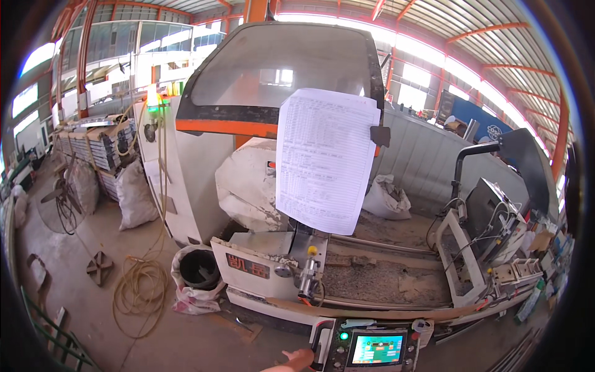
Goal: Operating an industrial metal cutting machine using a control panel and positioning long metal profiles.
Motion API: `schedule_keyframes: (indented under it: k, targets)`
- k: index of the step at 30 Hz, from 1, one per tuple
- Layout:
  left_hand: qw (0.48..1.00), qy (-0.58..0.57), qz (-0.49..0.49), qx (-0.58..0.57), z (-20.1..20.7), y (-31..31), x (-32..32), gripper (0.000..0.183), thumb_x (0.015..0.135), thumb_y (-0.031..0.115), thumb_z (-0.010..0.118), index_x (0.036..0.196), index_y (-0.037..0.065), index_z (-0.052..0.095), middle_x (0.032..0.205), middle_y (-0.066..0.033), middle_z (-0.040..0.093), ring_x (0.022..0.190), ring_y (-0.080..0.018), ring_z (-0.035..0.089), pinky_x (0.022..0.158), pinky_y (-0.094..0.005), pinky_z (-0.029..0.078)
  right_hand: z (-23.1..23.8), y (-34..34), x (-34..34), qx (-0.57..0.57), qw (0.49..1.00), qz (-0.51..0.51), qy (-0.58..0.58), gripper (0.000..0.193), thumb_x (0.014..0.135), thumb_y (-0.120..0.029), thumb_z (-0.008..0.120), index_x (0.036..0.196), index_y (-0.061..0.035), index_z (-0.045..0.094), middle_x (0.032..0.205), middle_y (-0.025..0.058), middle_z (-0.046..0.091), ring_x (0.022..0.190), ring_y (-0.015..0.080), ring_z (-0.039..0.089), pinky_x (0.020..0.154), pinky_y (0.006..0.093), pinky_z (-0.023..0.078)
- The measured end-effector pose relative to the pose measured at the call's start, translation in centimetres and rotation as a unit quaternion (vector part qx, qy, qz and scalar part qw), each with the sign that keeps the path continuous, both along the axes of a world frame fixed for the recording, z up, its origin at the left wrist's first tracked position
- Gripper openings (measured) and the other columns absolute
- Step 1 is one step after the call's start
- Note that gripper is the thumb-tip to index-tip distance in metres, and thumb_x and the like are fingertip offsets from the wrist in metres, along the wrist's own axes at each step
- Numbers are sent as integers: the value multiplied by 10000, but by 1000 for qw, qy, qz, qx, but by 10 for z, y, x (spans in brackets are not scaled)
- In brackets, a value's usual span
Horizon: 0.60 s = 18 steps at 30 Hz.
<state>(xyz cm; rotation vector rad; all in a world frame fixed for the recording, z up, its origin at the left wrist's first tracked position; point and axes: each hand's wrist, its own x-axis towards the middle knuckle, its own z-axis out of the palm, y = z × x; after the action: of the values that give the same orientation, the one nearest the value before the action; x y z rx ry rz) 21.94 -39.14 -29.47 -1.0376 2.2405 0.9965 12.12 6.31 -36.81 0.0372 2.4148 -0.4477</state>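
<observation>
My left hand (299, 359) comes in at the lower edge, at the left side of a control panel (378, 348). It is closed at the black handle (319, 345) on the panel's side, its fingers partly hidden there. One digit sticks out to the left. The panel has a lit screen, a glowing green button and several knobs. My right hand is out of view. A printed paper sheet (327, 161) hangs in front of the large machine's hood (279, 68), with a dark clip or magnet (380, 136) at its right edge.
A white cutting machine with a metal-flake-covered bed (390, 273) runs to the right, ending at a second machine head (489, 217). Left of it stand a lined bucket (198, 268), a coiled hose (139, 291), a floor fan (62, 201), filled sacks (136, 195) and stacked profiles (99, 146).
</observation>
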Motion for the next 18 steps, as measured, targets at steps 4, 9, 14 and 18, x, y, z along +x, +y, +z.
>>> schedule_keyframes:
  k: [4,9,14,18]
  targets:
    - [1000,-17,-25,10,5,-4,6,555,900,589,436,1216,174,622,1262,-125,595,1225,-393,502,1024,-754,51,0,-3,6,-8,1000,-9,-10,450,936,-406,467,1165,-48,614,1207,235,596,1126,368,553,947,456,443]
    - [999,-27,-31,4,11,-2,0,535,906,570,438,1219,176,620,1264,-125,594,1223,-400,501,1025,-752,54,-2,5,19,-18,999,-30,-19,447,936,-406,467,1164,-52,615,1206,236,596,1126,362,555,946,456,444]
    - [999,-28,-27,7,8,-4,3,484,911,502,452,1217,169,626,1281,-130,583,1220,-387,512,1015,-764,66,-2,8,23,-27,998,-41,-27,445,936,-407,467,1164,-56,617,1205,237,596,1126,357,557,945,455,445]
    - [1000,-8,-17,8,6,-2,4,499,900,509,466,1234,168,615,1290,-117,579,1225,-386,508,1020,-759,69,1,14,27,-31,998,-54,-31,443,936,-408,467,1164,-59,617,1204,237,597,1126,352,558,944,455,446]
